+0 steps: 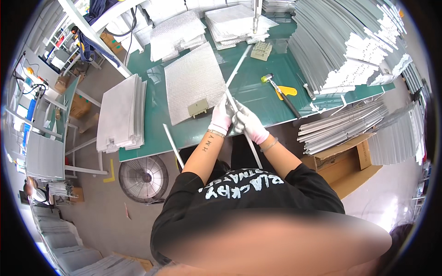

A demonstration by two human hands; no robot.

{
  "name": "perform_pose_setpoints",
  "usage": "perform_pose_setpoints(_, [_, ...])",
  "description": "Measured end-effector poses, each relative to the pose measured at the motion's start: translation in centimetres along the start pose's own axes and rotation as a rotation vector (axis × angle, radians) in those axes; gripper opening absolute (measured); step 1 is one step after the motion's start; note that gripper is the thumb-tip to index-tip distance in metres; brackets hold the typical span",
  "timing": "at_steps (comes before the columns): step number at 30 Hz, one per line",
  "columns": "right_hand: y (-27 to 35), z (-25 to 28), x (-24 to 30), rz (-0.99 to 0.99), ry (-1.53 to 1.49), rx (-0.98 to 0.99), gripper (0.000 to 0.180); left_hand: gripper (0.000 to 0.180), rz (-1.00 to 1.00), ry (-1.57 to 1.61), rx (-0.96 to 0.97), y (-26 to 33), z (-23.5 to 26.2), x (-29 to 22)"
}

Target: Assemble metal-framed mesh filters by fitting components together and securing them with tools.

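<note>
Both my hands wear white gloves with pink cuffs and meet over the front of the green table (156,138). My left hand (222,115) and my right hand (247,122) are closed on a thin pale metal strip (252,149), whose lower end runs down in front of my body. Another length of strip (238,66) slants away across the table from near my fingers; I cannot tell whether the two are joined. Left of my hands lies a silver textured mesh panel (193,76). A small grey-green block (198,107) rests on its near corner, close to my left hand.
Right of my hands lie a hammer (282,95), a yellow tool (288,90) and a screwdriver (306,88). A second block (261,51) sits farther back. Panel stacks (120,110) line the table; a loose strip (173,145) overhangs its front edge. A fan (143,178) stands below.
</note>
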State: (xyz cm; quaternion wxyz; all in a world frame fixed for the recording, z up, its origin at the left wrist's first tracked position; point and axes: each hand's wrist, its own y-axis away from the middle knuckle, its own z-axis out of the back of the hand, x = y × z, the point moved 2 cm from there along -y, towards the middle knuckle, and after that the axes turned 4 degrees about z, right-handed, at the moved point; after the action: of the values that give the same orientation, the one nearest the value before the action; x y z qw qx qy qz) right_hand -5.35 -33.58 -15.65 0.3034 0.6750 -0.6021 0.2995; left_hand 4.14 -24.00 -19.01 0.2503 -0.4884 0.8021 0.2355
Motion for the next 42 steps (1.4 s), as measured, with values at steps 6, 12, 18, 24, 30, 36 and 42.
perform_pose_setpoints(6, [0.2, 0.2, 0.5, 0.103, 0.159, -0.151, 0.052, 0.023, -0.71, -1.293, 0.017, 0.9, -1.3, -0.9])
perform_pose_setpoints(12, [0.0, 0.9, 0.3, 0.023, 0.06, -0.095, 0.052, 0.024, 0.064, 0.035, -0.01, -0.9, 0.7, 0.8])
perform_pose_setpoints(18, [-0.4, -0.5, -0.5, -0.004, 0.239, -0.098, 0.052, 0.026, -0.219, -0.449, -0.012, -2.1, 4.4, 0.8])
perform_pose_setpoints(24, [-2.9, -0.2, 3.6, -0.055, 0.59, -0.027, 0.048, 0.026, -0.021, -0.09, 0.064, -0.3, 1.1, 0.8])
perform_pose_setpoints(30, [-9.9, 1.0, 4.1, -0.063, 0.913, -0.032, 0.043, 0.039, 0.201, 0.32, 0.064, 2.5, -0.1, 0.7])
perform_pose_setpoints(36, [-11.1, 3.2, 2.6, -0.251, 0.467, 0.045, 0.016, 0.039, -0.398, -0.844, -0.23, 12.4, 2.6, -9.4])
perform_pose_setpoints(42, [-9.9, 1.9, 1.5, -0.274, 0.265, 0.102, 0.013, 0.056, -0.683, -1.53, -0.335, 13.5, 12.6, -15.6])
